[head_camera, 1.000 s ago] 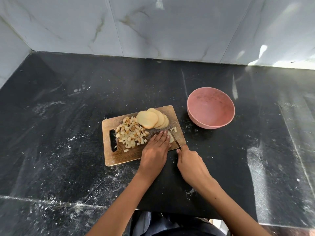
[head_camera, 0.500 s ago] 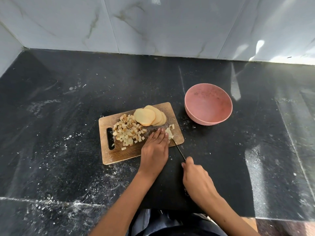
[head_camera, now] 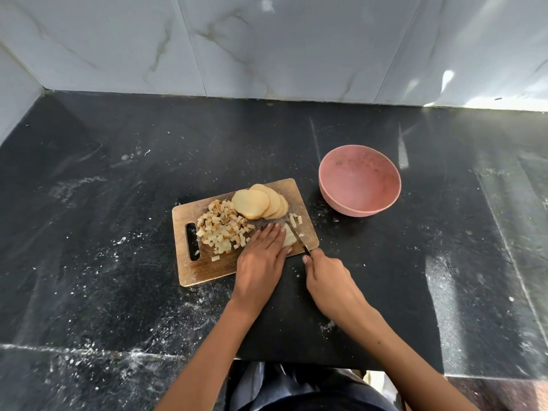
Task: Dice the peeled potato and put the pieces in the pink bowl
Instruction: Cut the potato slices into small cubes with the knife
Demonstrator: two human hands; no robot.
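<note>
Nearest me, my right hand (head_camera: 327, 280) is curled round the handle of the knife (head_camera: 297, 236), its blade angled up and left over the near right corner of the board (head_camera: 204, 268). Just beside it my left hand (head_camera: 261, 259) lies flat, fingers straight, pressing down a potato slice (head_camera: 290, 240) that shows at my fingertips against the blade. I judge I am midway through the dicing: this slice is being cut into strips and cubes. Left of my fingers sits the heap of dice (head_camera: 222, 229), with a few loose cubes (head_camera: 295, 219) to the right of the blade. Beyond them three uncut slices (head_camera: 255, 203) overlap at the far edge. Farther right on the tabletop (head_camera: 118, 232), apart from the board, the bowl (head_camera: 359, 180) holds no potato yet. Next I must draw the blade through cleanly, keeping my fingertips clear of it.
</note>
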